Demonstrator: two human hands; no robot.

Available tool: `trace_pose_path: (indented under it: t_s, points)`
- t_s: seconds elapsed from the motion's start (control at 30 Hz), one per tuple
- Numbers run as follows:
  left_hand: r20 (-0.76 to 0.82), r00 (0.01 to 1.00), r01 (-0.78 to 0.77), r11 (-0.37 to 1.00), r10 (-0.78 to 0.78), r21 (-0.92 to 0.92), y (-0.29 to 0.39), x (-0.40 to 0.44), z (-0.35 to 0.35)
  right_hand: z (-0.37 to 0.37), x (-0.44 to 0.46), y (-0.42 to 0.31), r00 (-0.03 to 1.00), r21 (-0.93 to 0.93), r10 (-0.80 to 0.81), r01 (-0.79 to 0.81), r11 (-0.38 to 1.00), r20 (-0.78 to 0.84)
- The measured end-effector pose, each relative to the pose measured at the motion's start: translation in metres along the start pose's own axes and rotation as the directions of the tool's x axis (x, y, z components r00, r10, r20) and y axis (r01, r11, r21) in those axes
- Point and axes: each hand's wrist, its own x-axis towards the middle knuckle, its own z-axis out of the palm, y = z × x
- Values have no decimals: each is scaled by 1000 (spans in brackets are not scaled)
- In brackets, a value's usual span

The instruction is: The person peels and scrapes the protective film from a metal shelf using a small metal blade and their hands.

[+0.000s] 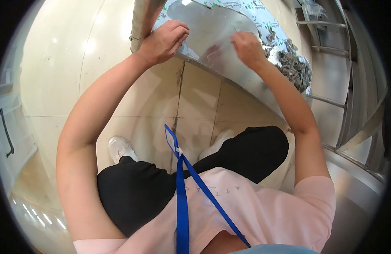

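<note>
In front of me is a shiny metal sheet [227, 70], partly covered by white-blue printed film [246, 8]. Bare reflective metal shows in the middle, inside an irregular film edge. My left hand [166, 40] is at the sheet's near left edge, beside a post, with its fingers curled in; what they grip is hidden. A small whitish flap [188, 53] lies just right of those fingers. Over the bare metal, my right hand [247, 46] is closed in a pinch, and whatever is between its fingertips is too small to name.
Crumpled grey film scraps [293, 65] are heaped at the sheet's right end. A worn upright post [142, 23] stands by my left hand. Metal racking [345, 55] runs along the right. A clear plastic bin [11, 127] is at far left. Tiled floor [140, 93] lies below.
</note>
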Motion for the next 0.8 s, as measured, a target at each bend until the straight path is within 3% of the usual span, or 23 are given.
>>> trace_pose_path:
  t_s: [0.03,0.13,0.47,0.57,0.63,0.67,0.73,0.8]
  points:
    - [-19,1000,3,999,-4,-45,0,0,0,0,-7,-17,984,67,-159,164,984,-78]
    - [-92,994,46,992,-58,-120,7,-4,-3,6,-25,-57,993,215,-18,42,976,-113]
    - [-126,968,207,973,-219,-105,25,-45,-2,19,-35,-90,984,190,-68,98,977,-162]
    - [-48,954,286,944,-297,-167,31,-51,-1,21,-34,-94,976,216,-71,116,969,-206]
    - [155,862,505,843,-482,-185,28,-61,5,19,-33,-99,972,303,-22,95,948,-236]
    - [255,790,605,777,-558,-175,28,-63,6,16,-33,-105,969,411,200,-124,903,-147]
    - [398,627,778,507,-669,-372,26,-65,12,7,-29,-119,811,541,578,-529,654,93]
    - [550,470,846,174,-690,-504,32,-65,16,5,-27,-121,544,640,621,-763,87,564]
